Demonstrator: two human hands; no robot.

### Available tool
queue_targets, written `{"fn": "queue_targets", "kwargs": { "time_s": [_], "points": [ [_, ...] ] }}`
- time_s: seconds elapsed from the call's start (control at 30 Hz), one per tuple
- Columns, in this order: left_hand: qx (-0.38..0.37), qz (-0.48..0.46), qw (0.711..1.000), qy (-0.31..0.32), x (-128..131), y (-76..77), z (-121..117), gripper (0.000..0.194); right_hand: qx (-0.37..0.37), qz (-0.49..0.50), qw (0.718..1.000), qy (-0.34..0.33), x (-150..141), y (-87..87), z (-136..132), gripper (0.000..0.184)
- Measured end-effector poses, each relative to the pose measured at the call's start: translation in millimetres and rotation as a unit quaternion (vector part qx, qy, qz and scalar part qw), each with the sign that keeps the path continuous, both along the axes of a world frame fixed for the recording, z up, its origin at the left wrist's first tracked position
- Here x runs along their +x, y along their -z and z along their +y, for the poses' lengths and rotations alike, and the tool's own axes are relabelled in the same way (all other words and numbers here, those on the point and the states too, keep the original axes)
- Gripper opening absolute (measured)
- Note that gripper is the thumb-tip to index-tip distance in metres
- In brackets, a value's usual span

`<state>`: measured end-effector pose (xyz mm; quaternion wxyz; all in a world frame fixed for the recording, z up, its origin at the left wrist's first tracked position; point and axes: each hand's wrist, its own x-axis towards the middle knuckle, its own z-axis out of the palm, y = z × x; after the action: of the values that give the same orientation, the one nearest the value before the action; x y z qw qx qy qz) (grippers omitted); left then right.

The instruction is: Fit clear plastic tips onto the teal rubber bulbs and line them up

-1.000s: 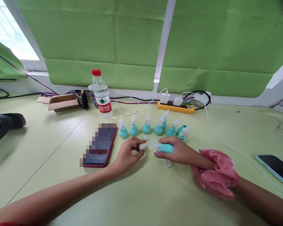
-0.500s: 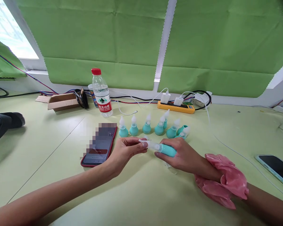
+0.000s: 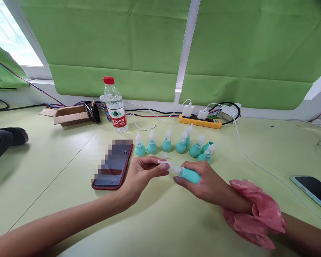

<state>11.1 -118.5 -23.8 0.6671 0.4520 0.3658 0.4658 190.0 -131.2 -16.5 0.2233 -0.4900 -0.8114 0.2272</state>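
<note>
My right hand (image 3: 204,180) is closed around the turquoise bulb (image 3: 190,175) of a nasal aspirator, held sideways above the table. Its clear nozzle (image 3: 176,169) points left. The fingertips of my left hand (image 3: 149,169) pinch the nozzle's far end, where a thin whitish tip sticks out. Beyond my hands stands a row of several similar turquoise nasal aspirators (image 3: 152,146) with frosted tips; one at the right end leans over. Near them is a bare turquoise bulb (image 3: 208,145). A small clear piece (image 3: 166,156) lies just past my left fingers.
A phone in a red case (image 3: 112,166) lies left of my hands, another phone (image 3: 314,192) at far right. Behind are a water bottle (image 3: 116,107), an open cardboard box (image 3: 72,115) and an orange power strip (image 3: 200,121). A white cable (image 3: 267,169) crosses the table at right.
My right hand has shifted slightly down, with the bulb pressed against the nozzle. My left hand keeps its pinch and barely moves. Small clear pieces seen under my right hand are now out of sight.
</note>
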Motion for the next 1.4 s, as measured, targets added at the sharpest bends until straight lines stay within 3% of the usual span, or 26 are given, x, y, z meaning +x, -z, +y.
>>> {"fn": "queue_targets", "kwargs": {
  "time_s": [0.17, 0.43, 0.57, 0.7, 0.77, 0.87, 0.93, 1.1, 1.17, 1.23, 1.3, 1.4],
  "points": [
    [0.037, 0.003, 0.999, -0.012, 1.9, -3.7, -4.4, 0.012, -0.128, 0.092, 0.987, -0.008, -0.4, -3.4, -1.8, 0.029],
    [0.068, 0.017, 0.998, -0.003, 2.0, 0.5, -5.6, 0.01, -0.308, 0.181, 0.934, -0.014, -1.0, -3.8, 0.5, 0.032],
    [0.08, 0.051, 0.995, -0.018, 2.0, -0.3, -7.6, 0.013, -0.31, 0.195, 0.93, -0.017, -4.2, 1.5, -0.9, 0.033],
    [0.163, 0.115, 0.979, -0.042, -2.6, -13.0, -7.3, 0.015, -0.215, 0.201, 0.954, -0.051, -3.2, 0.9, 0.6, 0.032],
    [0.263, 0.158, 0.946, -0.104, -7.0, -18.9, -2.7, 0.013, -0.145, 0.186, 0.97, -0.06, -0.6, 0.2, 3.5, 0.032],
    [0.396, 0.258, 0.862, -0.183, -14.6, -18.7, 12.5, 0.011, -0.055, 0.091, 0.994, -0.038, 3.8, 5.7, 10.1, 0.038],
    [0.405, 0.334, 0.833, -0.176, -19.4, -12.8, 25.7, 0.011, 0.003, 0.006, 1.0, -0.023, 6.1, 14.1, 15.0, 0.042],
    [0.368, 0.417, 0.821, -0.13, -25.3, -0.5, 45.7, 0.015, 0.056, -0.137, 0.988, -0.032, 9.0, 33.3, 24.9, 0.041],
    [0.395, 0.435, 0.798, -0.136, -25.6, -1.2, 45.6, 0.018, 0.072, -0.161, 0.984, -0.027, 9.1, 35.7, 27.2, 0.035],
    [0.447, 0.451, 0.757, -0.153, -26.1, -2.6, 43.6, 0.024, 0.079, -0.17, 0.982, -0.027, 8.7, 35.9, 28.7, 0.031],
    [0.54, 0.461, 0.677, -0.193, -27.0, -1.4, 40.6, 0.027, 0.077, -0.165, 0.983, -0.031, 7.7, 35.9, 29.7, 0.026],
    [0.743, 0.437, 0.471, -0.187, -26.0, 10.0, 31.7, 0.026, 0.066, -0.141, 0.987, -0.039, 6.0, 37.6, 30.6, 0.018]
  ]
}}
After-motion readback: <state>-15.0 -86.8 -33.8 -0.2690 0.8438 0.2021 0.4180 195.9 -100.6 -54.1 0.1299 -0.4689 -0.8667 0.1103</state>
